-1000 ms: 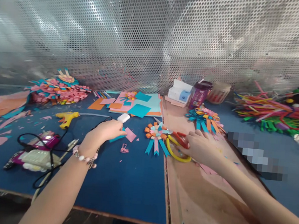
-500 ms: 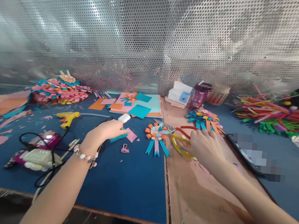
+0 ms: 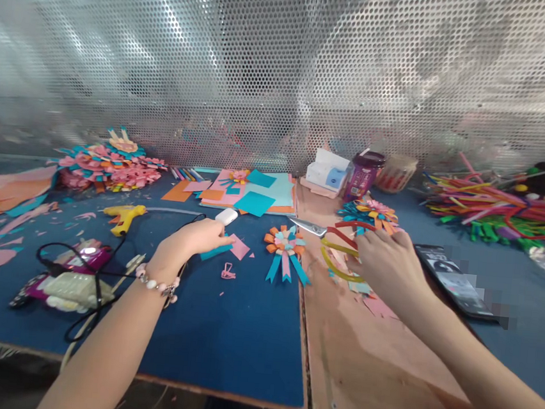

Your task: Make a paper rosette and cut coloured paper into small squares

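Observation:
My left hand [image 3: 196,239], with a beaded bracelet at the wrist, is low over the blue mat. Its fingertips are closed at a small blue paper piece [image 3: 214,252], beside a pink paper square [image 3: 238,247]. My right hand [image 3: 390,261] is wrapped around the handles of scissors [image 3: 316,228], one handle red, the other yellow. The blades point left, above a rosette of folded paper [image 3: 285,247] with blue and pink tails. Paper scraps [image 3: 381,306] lie below the right hand. A second paper rosette [image 3: 370,213] sits just behind it.
A yellow glue gun [image 3: 125,218] and its cable lie left, near a purple bundle [image 3: 87,254]. Behind are a heap of paper flowers [image 3: 107,166], stacked paper [image 3: 278,195], a purple cup [image 3: 366,175] and a perforated metal screen [image 3: 266,69]. A phone [image 3: 457,283] lies right.
My right hand has shifted right with the scissors, uncovering paper scraps and more of the phone's screen. My left hand has stayed nearly in place.

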A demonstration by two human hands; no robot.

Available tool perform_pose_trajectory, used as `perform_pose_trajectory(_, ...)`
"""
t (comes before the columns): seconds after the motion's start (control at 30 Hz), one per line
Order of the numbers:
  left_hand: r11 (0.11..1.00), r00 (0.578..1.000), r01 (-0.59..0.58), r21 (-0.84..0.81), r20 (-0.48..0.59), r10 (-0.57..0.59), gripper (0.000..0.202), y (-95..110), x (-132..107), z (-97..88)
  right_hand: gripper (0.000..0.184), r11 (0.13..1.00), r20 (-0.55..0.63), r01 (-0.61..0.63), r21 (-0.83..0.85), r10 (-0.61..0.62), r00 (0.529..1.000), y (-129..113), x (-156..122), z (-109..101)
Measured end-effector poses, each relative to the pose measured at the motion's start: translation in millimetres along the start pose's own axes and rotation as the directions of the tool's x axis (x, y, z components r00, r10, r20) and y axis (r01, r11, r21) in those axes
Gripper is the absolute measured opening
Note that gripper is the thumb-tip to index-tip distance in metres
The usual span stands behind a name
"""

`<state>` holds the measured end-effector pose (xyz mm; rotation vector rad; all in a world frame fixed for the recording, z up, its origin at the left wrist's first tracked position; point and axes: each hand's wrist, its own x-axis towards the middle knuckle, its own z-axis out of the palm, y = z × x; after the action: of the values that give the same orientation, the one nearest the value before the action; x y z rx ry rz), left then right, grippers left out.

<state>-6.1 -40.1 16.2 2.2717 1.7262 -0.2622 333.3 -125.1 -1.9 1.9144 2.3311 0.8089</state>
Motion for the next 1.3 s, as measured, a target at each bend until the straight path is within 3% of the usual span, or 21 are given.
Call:
perform_pose_trajectory(0.07, 1.000, 1.000, 0.000, -0.002, -0.014, 0.000, 0.050, -1.0, 0.7, 0.3, 0.020, 0.995, 0.040, -0.042, 0.094, 0.038, 0.998, 14.0, 1.7, 3.6)
perform_pose_trajectory(0.17, 0.999, 0.990, -0.028, -0.017, -0.137, 0.026, 0.045, 2.6, 0.1, 0.3, 0.026, 0.948, 0.166, -0.184, 0.258, 0.144, 0.976, 32.5, 3.5, 3.0)
perform_pose_trajectory(0.23, 0.988, 0.968, -0.113, -0.101, -0.235, 0.087, 0.042, 12.2, -2.1, 1.2, 0.031, 0.884, 0.230, -0.294, 0.363, 0.220, 0.948, 39.2, 3.2, -2.6)
perform_pose_trajectory(0.3, 0.925, 0.950, -0.245, -0.290, -0.265, 0.168, 0.041, 29.5, -6.1, 4.5, 0.033, 0.808, 0.245, -0.345, 0.478, 0.254, 0.936, 37.8, 1.2, -10.3)
perform_pose_trajectory(0.33, 0.854, 0.953, -0.289, -0.433, -0.216, 0.213, 0.041, 40.7, -8.5, 7.4, 0.034, 0.773, 0.242, -0.344, 0.533, 0.250, 0.938, 33.1, -0.1, -14.4)
perform_pose_trajectory(0.4, 0.621, 0.943, -0.292, -0.727, -0.112, 0.312, 0.042, 66.2, -13.9, 15.7, 0.035, 0.699, 0.234, -0.322, 0.638, 0.223, 0.946, 15.7, -2.4, -21.7)
perform_pose_trajectory(0.5, 0.231, 0.901, -0.180, -0.956, -0.067, 0.428, 0.043, 101.6, -20.9, 30.5, 0.037, 0.559, 0.257, -0.268, 0.785, 0.099, 0.961, -21.7, -1.1, -31.3)
perform_pose_trajectory(0.53, 0.131, 0.904, -0.162, -0.978, -0.094, 0.417, 0.040, 109.7, -22.4, 34.4, 0.037, 0.506, 0.254, -0.236, 0.830, 0.034, 0.967, -33.2, 1.2, -34.7)
perform_pose_trajectory(0.6, -0.037, 0.950, -0.131, -0.991, -0.136, 0.283, 0.030, 117.5, -23.6, 38.4, 0.036, 0.438, 0.223, -0.176, 0.881, -0.059, 0.973, -48.6, 8.5, -42.0)
perform_pose_trajectory(0.67, -0.122, 0.973, -0.110, -0.986, -0.132, 0.188, 0.024, 113.8, -22.6, 35.8, 0.035, 0.387, 0.168, -0.113, 0.915, -0.112, 0.979, -51.1, 17.2, -48.2)
perform_pose_trajectory(0.77, -0.148, 0.976, -0.078, -0.986, -0.106, 0.190, 0.034, 94.5, -18.8, 22.2, 0.035, 0.324, 0.070, -0.053, 0.944, -0.043, 0.997, -37.9, 25.7, -47.2)
perform_pose_trajectory(0.83, -0.146, 0.978, -0.061, -0.987, -0.088, 0.191, 0.039, 80.3, -16.1, 11.9, 0.031, 0.408, 0.031, -0.047, 0.912, 0.045, 0.998, -28.4, 25.0, -36.7)
perform_pose_trajectory(0.93, -0.099, 0.977, -0.091, -0.991, -0.108, 0.182, 0.040, 65.6, -12.6, 2.9, 0.032, 0.596, 0.047, -0.054, 0.801, 0.028, 0.999, -25.0, 16.8, -14.0)
perform_pose_trajectory(1.0, -0.064, 0.978, -0.119, -0.991, -0.128, 0.167, 0.035, 60.8, -10.1, 2.8, 0.035, 0.604, 0.015, -0.018, 0.797, 0.010, 1.000, -28.8, 11.2, -4.2)
perform_pose_trajectory(1.07, -0.050, 0.978, -0.128, -0.990, -0.135, 0.158, 0.026, 59.0, -7.5, 6.3, 0.039, 0.479, -0.001, 0.007, 0.878, -0.013, 1.000, -34.8, 8.6, -3.6)
perform_pose_trajectory(1.2, -0.012, 0.988, -0.078, -0.997, -0.079, 0.130, 0.015, 60.0, -3.6, 17.3, 0.047, -0.016, 0.045, -0.050, 0.999, -0.207, 0.977, -48.1, 10.7, -20.8)
perform_pose_trajectory(1.23, -0.018, 0.990, -0.065, -0.998, -0.067, 0.126, 0.014, 60.7, -3.3, 19.6, 0.044, -0.075, 0.044, -0.064, 0.995, -0.240, 0.970, -50.9, 11.4, -25.0)
perform_pose_trajectory(1.3, -0.088, 0.985, -0.054, -0.995, -0.068, 0.158, 0.012, 62.5, -3.7, 22.3, 0.033, -0.071, 0.054, -0.073, 0.995, -0.239, 0.969, -54.0, 11.7, -30.0)
